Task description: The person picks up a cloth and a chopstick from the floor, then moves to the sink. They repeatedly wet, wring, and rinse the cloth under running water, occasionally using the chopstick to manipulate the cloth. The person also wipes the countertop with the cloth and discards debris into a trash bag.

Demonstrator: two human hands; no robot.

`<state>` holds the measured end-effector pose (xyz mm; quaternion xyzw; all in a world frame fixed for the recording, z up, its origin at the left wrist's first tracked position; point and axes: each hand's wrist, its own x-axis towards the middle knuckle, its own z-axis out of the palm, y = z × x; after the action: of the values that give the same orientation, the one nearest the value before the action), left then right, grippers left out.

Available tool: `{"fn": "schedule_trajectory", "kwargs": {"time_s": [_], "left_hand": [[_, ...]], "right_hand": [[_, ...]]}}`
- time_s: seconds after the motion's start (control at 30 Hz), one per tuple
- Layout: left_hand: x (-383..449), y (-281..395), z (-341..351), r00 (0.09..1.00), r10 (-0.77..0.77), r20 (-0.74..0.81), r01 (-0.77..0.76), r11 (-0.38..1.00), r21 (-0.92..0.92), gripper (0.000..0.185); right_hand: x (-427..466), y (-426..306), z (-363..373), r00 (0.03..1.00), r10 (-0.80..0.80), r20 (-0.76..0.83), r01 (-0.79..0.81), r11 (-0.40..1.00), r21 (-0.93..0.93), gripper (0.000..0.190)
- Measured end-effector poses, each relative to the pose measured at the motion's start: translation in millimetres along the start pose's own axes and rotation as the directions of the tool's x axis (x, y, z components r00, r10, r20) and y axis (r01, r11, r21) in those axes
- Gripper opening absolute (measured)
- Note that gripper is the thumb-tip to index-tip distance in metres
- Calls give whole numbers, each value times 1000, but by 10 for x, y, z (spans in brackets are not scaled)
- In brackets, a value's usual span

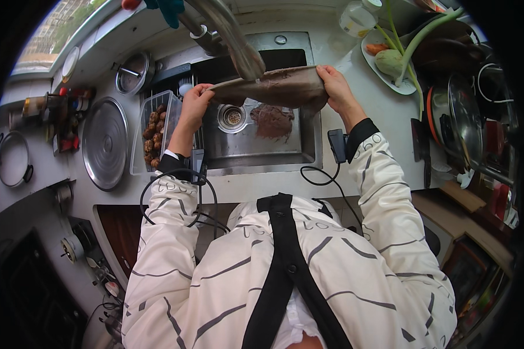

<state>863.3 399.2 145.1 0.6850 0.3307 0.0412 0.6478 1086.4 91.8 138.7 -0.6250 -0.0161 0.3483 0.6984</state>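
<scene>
A wet, brownish-grey piece of cloth (275,89) is stretched between my hands above the stainless steel sink (262,163). My left hand (195,107) pinches its left end, and my right hand (338,91) grips its right end. The metal faucet spout (246,59) reaches over the middle of the cloth. Below, on the sink floor, lies a soft reddish-brown mass (273,122), whose exact kind I cannot tell. To its left sits the round drain strainer (232,118).
Left of the sink stand a clear plastic bin (135,152) of brown root vegetables (155,135), a large metal lid (105,144) and a metal pot (133,74). At right are a white plate (404,89) of vegetables, a cleaver (421,150) and a glass-lidded pan (463,122). Cables hang from my wrists.
</scene>
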Motion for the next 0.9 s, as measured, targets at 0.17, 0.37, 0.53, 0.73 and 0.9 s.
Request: {"fn": "schedule_trajectory", "kwargs": {"time_s": [0.17, 0.37, 0.53, 0.73, 0.9], "left_hand": [[-38, -159, 205, 998, 3, -67, -29, 920, -390, 19], [95, -400, 415, 984, -26, -176, -48, 914, -403, 20], [49, -746, 609, 971, -109, -213, 67, 979, -195, 33], [-202, -545, 1208, 963, 249, -98, -248, 968, 25, 35], [-348, -273, 1428, 970, 244, 20, -233, 945, -231, 23]], "right_hand": [[-3, 14, 23, 996, 94, 10, -94, 993, 65, 27], [-99, 50, 10, 881, 343, 325, -461, 777, 430, 44], [-227, 218, 44, 772, 298, 561, -618, 559, 553, 51], [-315, 400, 174, 724, 310, 616, -665, 552, 503, 55], [-289, 453, 166, 714, 369, 595, -678, 576, 457, 56]]}}
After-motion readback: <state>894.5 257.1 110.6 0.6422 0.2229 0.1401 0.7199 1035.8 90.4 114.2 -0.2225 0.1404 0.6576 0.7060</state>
